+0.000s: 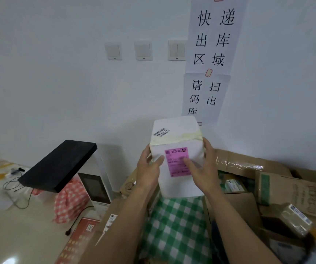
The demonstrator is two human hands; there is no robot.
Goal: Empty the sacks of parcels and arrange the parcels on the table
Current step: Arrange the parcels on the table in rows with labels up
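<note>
Nearest the camera, between two bare forearms, green-checked fabric (174, 231) spreads out, with a red printed card (84, 237) just to its left beside a glossy beige surface (4, 225). Just above that fabric, both hands hold the white foam parcel (180, 185); whether its lower end touches the fabric cannot be told. The left hand (149, 169) grips the parcel's left side, thumb laid on the front face at the edge of a pink label (176, 166) and fingers curled round behind. The right hand (202, 168) grips the right side, thumb pressed flat on the label and fingers wrapped over the right edge. The parcel stands on end, its long axis running upward and leaning away toward the wall, so the labelled broad face looks back at the camera and the top end points up and away. A band of yellowed tape (176, 138) crosses the upper part, with a small barcode sticker (161, 132) lying askew above it. To the right, a heap of cardboard boxes (286, 189) crowds the corner, a tape-wrapped packet (296, 220) resting on the nearer ones. To the left, a red-checked bag (71, 199) slumps against a white appliance (98, 187) with a dark window, a black flat slab (58, 166) tilts over both, and a thin black cable (18, 189) loops on the surface. Farthest off, the white wall (58, 73) carries three switches (142, 50) and paper notices (214, 40) printed with large Chinese characters.
</note>
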